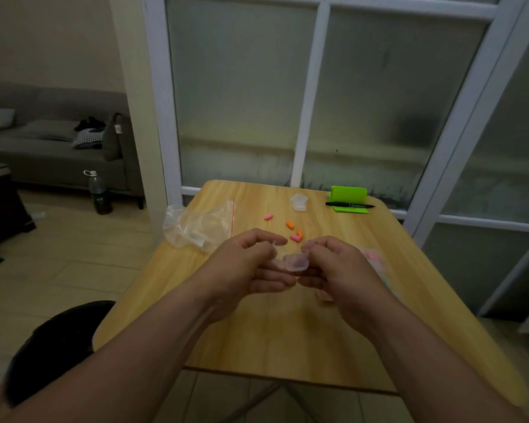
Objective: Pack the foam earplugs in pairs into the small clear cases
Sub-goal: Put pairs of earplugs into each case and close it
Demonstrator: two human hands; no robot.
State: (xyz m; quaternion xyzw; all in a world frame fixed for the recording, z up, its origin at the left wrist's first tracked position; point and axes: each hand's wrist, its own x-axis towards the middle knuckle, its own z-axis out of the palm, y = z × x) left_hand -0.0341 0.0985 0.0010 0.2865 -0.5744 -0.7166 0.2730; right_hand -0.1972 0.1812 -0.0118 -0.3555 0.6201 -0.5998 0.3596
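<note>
Earplugs [295, 238], two pink and two orange, lie loose on the tabletop [272, 331] just beyond both grips. They are short foam cylinders with rounded ends, scattered well within reach, probably so that a pair can be picked up quickly.

Between the grips, raised off the wood, is a small clear case [293, 261]. The left grip [248, 264] has its thumb and curled fingers round one side. The right grip [339, 267] pinches the other side with its fingertips. A thin flap by the left thumb looks like the lid, so I judge the case is being pried open or pressed closed. Using both hands suits something this light, slick and small. I cannot tell whether anything is inside it.

Farther beyond the grips sits a second case [298, 202] of cloudy, thin-walled plastic. To the left of the left grip, a crumpled plastic bag [199, 227] with a red seal line lies slack, likely where the supplies came from. Beyond the right grip, a black pen [348, 204] rests on a bright green notepad [350, 210]. Something pinkish just behind the right grip is too blurred to name.
</note>
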